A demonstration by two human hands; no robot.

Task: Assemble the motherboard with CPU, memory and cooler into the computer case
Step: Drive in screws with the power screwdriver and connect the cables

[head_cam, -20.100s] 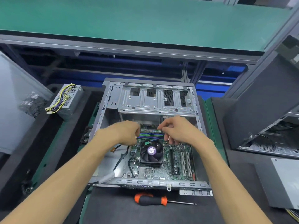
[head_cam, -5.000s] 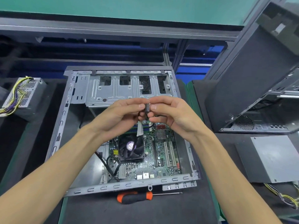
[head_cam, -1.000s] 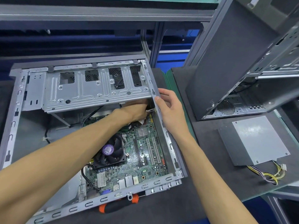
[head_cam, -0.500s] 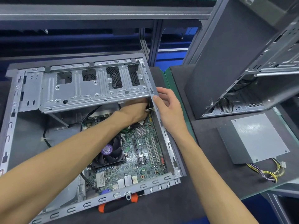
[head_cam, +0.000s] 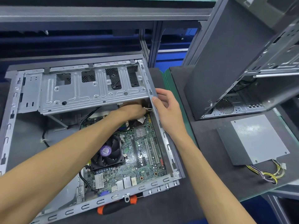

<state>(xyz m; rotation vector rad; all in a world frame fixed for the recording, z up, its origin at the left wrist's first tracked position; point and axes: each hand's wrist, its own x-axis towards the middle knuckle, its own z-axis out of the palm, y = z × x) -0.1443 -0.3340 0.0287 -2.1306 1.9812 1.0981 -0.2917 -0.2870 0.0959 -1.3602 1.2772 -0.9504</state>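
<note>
Grey sheet-steel computer case [head_cam: 14, 120] lies on its side on the dark bench mat, open face up, long axis running from near-left to far-right across the head view. Motherboard [head_cam: 145, 159] sits flat inside on the case floor, against the right wall, its port edge toward the near rail; the expansion slots run near-to-far, roughly parallel to that wall. Cooler [head_cam: 107, 152] with its fan faces straight up, left of the slots.

Change: five seconds ago both hands held a small connector up in the air above the board. Now the left hand [head_cam: 132, 110] is reaching down under the drive cage [head_cam: 90, 92] at the board's far right corner; its fingers are hidden by the cage and its own back, so I cannot tell how far they are curled or what they hold. A white tag and thin lead show just beside it. The right hand [head_cam: 168, 110] has gone to the right wall, thumb hooked over the rim, fingers curled on the outside, bracing it.

Judgement: board, CPU cooler and memory appear seated; work has passed to plugging a case lead into a header. Orange-handled screwdriver [head_cam: 116, 206] lies untouched beside the near rail.
</note>
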